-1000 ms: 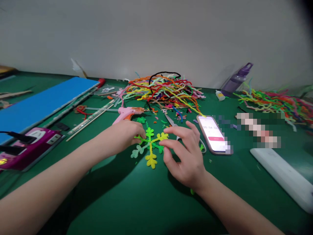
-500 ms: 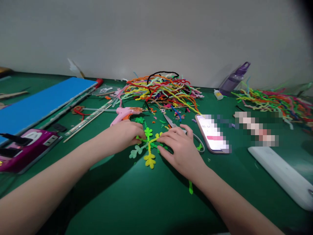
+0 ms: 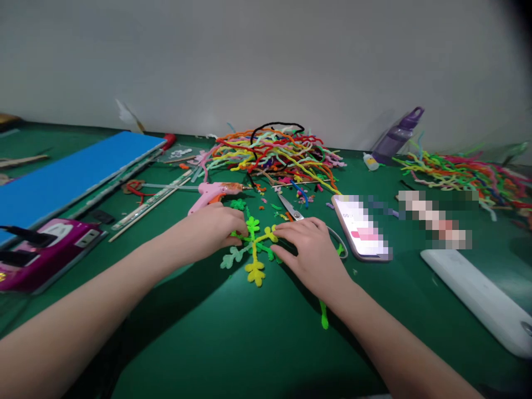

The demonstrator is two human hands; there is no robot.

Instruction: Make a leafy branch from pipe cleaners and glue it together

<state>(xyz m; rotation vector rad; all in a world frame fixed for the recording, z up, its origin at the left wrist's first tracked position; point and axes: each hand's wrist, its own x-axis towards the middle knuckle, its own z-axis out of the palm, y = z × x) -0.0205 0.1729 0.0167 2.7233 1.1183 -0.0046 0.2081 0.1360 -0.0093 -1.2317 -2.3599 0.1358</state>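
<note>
A branched pipe-cleaner ornament [image 3: 255, 257] in yellow, bright green and pale green lies flat on the green table, its arms tipped with small rounded loops. From the left, my left hand [image 3: 222, 223] has curled fingers closed on one green arm, covering part of it. My right hand [image 3: 311, 246] is on the other side, its fingers stretched out and the thumb apart. Its fingertips are at the yellow tip [image 3: 271, 233] and its thumb is close to a green tip [image 3: 272, 254]. Under the right wrist sticks out a bright green pipe-cleaner piece [image 3: 324, 317].
A pink glue gun [image 3: 211, 194] lies behind my left hand, scissors [image 3: 290, 206] behind my right. Pipe cleaners [image 3: 278, 149] are heaped at the wall. A phone [image 3: 361, 233] and white power bank [image 3: 474, 302] lie right; a magenta power strip [image 3: 62, 249] and blue board [image 3: 78, 172] left.
My right hand has shifted slightly right and its fingers have drawn back, uncovering more of the yellow tip. My left hand and the ornament look nearly unchanged.
</note>
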